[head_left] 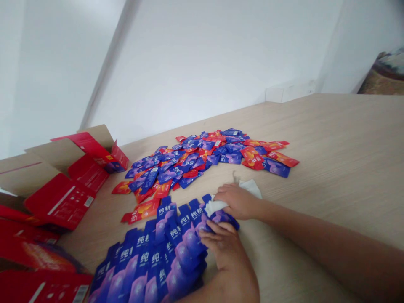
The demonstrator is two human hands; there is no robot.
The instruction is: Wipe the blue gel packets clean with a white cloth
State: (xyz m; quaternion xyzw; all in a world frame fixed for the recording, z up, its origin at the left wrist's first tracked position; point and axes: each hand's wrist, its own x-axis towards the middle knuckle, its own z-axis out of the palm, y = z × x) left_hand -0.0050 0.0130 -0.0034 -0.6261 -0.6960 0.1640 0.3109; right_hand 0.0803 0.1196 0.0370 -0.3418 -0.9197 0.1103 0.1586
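Several blue-and-purple sachets (158,256) lie in overlapping rows at the bottom centre. At their right end, the fingers of my left hand (222,244) are closed over the edge of a blue sachet (221,216); its thumb is hidden. Just beyond, my right hand (238,200) clutches a crumpled white cloth (216,206), pressed against the upper part of that same sachet. A loose end of the cloth sticks out behind the right hand.
A mixed heap of red and blue sachets (189,158) spreads over the wooden table (331,168) farther back. Opened red cartons (63,198) line the left side. A white wall rises behind, with a clear box-like object (280,93) at its foot.
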